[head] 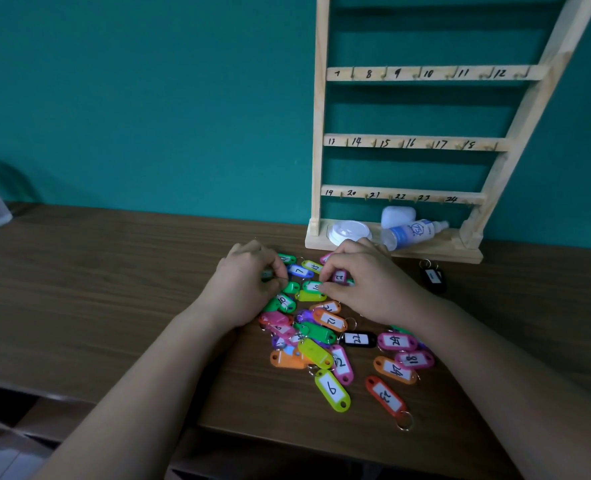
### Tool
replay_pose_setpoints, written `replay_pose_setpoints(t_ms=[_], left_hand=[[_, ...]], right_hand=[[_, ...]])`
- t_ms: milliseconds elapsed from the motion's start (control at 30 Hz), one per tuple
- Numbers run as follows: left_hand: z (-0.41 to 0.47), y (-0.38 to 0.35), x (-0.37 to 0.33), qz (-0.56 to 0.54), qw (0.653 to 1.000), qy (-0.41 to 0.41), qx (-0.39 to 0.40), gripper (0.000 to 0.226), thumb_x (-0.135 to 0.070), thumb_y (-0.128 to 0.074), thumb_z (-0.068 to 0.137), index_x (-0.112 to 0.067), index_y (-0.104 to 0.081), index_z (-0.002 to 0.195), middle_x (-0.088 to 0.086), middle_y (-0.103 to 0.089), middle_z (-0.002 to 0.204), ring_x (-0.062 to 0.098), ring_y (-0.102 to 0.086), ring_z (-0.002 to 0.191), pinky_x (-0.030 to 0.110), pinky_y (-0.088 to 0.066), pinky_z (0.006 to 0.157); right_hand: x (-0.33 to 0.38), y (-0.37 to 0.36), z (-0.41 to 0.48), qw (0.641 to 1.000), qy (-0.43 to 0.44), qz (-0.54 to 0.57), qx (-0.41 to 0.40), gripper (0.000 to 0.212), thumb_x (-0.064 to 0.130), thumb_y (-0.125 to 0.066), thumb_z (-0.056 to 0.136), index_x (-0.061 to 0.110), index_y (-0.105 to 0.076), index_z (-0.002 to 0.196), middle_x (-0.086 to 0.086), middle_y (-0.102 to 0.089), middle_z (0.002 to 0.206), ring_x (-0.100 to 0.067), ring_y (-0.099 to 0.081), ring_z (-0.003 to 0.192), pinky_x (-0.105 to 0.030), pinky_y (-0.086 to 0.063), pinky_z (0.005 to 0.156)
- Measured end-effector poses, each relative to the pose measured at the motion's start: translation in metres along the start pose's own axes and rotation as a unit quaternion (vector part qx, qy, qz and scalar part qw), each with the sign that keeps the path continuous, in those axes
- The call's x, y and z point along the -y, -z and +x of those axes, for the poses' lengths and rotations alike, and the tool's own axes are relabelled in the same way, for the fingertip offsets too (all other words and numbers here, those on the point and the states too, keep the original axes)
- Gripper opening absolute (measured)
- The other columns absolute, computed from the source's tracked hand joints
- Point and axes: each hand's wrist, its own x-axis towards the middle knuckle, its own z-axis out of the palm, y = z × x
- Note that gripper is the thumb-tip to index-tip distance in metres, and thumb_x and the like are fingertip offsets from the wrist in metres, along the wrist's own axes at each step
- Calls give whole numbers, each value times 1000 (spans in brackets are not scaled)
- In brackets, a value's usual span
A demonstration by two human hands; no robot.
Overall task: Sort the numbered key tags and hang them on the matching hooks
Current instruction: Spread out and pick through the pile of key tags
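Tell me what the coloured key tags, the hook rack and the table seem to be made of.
The key tags: glossy moulded plastic by their shine, with white paper-like labels and shiny metal rings. The hook rack: pale unpainted wood, grain showing, matt. The table: dark wood-grain surface, possibly laminate; cannot tell.

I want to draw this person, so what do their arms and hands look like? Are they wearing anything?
The left arm and the right arm are bare, and no sleeve shows right up to the picture's edge. The left hand and the right hand have no gloves. I see no rings, watch, bracelet or markings on the parts that show.
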Motion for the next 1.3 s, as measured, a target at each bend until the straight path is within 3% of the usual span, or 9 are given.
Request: replay_pose_setpoints(t_ms=[333,700,1000,1167,1300], left_hand=[[-3,9,-4,0,999,16,52,13,-44,-73,94,-40,-70,106,-14,-55,118,14,-46,121,48,-44,108],[0,8,-9,-7,997,32,64,7,-38,-74,95,-35,-68,97,-12,-55,118,15,-46,121,49,-43,109],[0,8,-7,-26,998,30,39,10,-34,-76,94,-34,-68,88,-14,-57,113,13,-47,119,47,-42,109],[0,15,1,-9,999,27,35,9,-37,-77,93,-38,-70,98,-21,-51,107,13,-45,115,47,-43,107],[-1,16,6,3,997,29,78,16,-42,-78,91,-42,-71,105,-24,-45,108,13,-41,122,51,-38,113]], right_hand=[[1,0,-1,1000,1,0,1,18,50,-79,89,36,-75,100,19,-56,108,-5,-42,114,-37,-32,104],[8,-7,1,999,4,-32,-37,2,33,-74,95,35,-73,95,14,-58,99,-13,-49,107,-45,-38,102],[9,0,0,1000,13,-6,21,14,44,-79,89,38,-74,101,17,-54,109,-8,-44,116,-37,-30,105],[9,1,1,999,-2,-12,30,17,46,-78,91,38,-74,105,15,-54,112,-9,-43,118,-38,-30,106],[12,0,2,999,-11,-18,38,15,44,-77,92,38,-71,104,15,-53,114,-9,-41,119,-40,-29,110]])
